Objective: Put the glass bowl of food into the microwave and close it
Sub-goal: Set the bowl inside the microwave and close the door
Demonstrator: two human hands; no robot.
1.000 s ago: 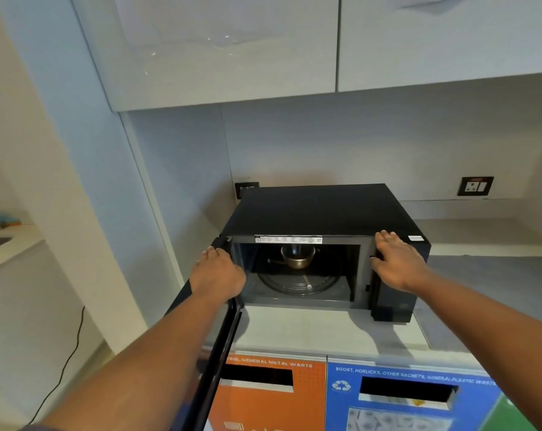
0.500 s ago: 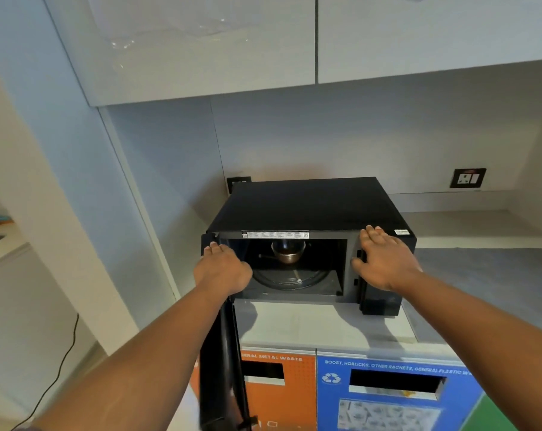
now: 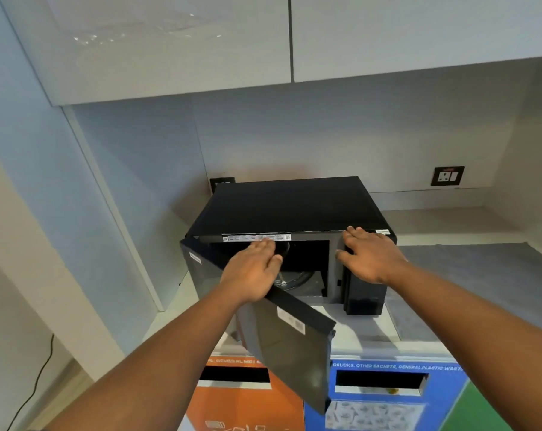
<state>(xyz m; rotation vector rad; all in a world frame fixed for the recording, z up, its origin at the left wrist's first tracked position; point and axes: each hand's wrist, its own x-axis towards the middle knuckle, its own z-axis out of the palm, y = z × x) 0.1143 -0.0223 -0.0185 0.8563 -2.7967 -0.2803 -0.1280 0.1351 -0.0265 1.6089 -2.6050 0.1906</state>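
Observation:
A black microwave [image 3: 289, 206] stands on a pale counter [image 3: 468, 269] in a corner. Its door [image 3: 291, 337] is hinged on the left and stands about half open across the cavity. My left hand [image 3: 252, 272] lies flat on the outer face of the door near its top edge, fingers together. My right hand [image 3: 367, 256] rests flat on the microwave's top right front corner, over the control panel. Behind my left hand and the door, the bowl is hidden; only part of the turntable [image 3: 297, 279] shows.
White wall cabinets [image 3: 201, 42] hang low above the microwave. A wall socket [image 3: 447, 175] sits at the back right. Orange [image 3: 232, 396] and blue [image 3: 384, 396] waste bins front the counter below. A black cable [image 3: 36, 381] trails down at the left.
My left hand has swung the door from fully open toward the cavity, so it now covers the left half. The bowl seen inside before is now hidden. My right hand stays put.

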